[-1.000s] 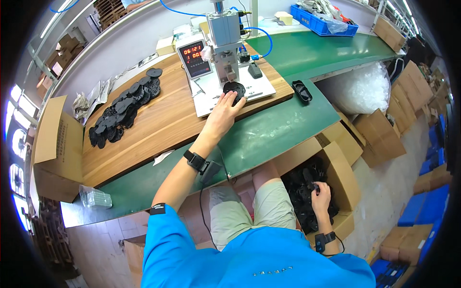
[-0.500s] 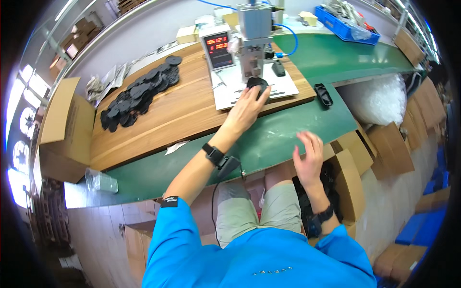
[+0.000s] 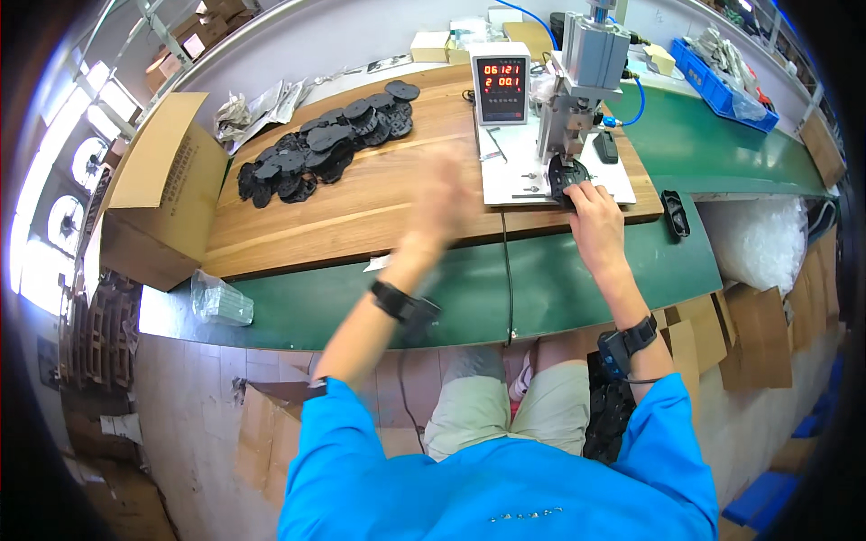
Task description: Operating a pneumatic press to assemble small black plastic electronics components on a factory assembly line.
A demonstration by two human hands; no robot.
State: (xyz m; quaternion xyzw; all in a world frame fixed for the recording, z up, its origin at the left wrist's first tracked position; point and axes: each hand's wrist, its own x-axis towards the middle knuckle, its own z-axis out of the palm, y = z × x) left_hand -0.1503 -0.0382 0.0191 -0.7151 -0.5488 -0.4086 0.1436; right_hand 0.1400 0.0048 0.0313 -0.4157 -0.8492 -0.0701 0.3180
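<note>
My right hand (image 3: 599, 227) reaches the base of a bench press (image 3: 572, 108), thumb and fingers closed on the near edge of a black round plastic part (image 3: 566, 173). That part rests under the press head, partly covered by the head and my fingers. Smeared by motion, my left hand (image 3: 442, 206) is over the wooden board (image 3: 361, 212), between the press and a heap of flat black discs (image 3: 327, 140); its fingers cannot be made out. A control box (image 3: 502, 113) with a red lit display stands left of the press head.
On the far left stands an open carton (image 3: 167, 203), with a clear plastic-wrapped pack (image 3: 221, 302) near it. A black oblong part (image 3: 674, 215) lies on the green table (image 3: 622, 311) at the right. A blue crate (image 3: 722, 90) sits farther back. A cable (image 3: 507, 279) crosses the front edge.
My left hand has left the part under the press and moved left toward the disc heap. My right hand has risen from near the table edge and taken hold of that part. The view has shifted.
</note>
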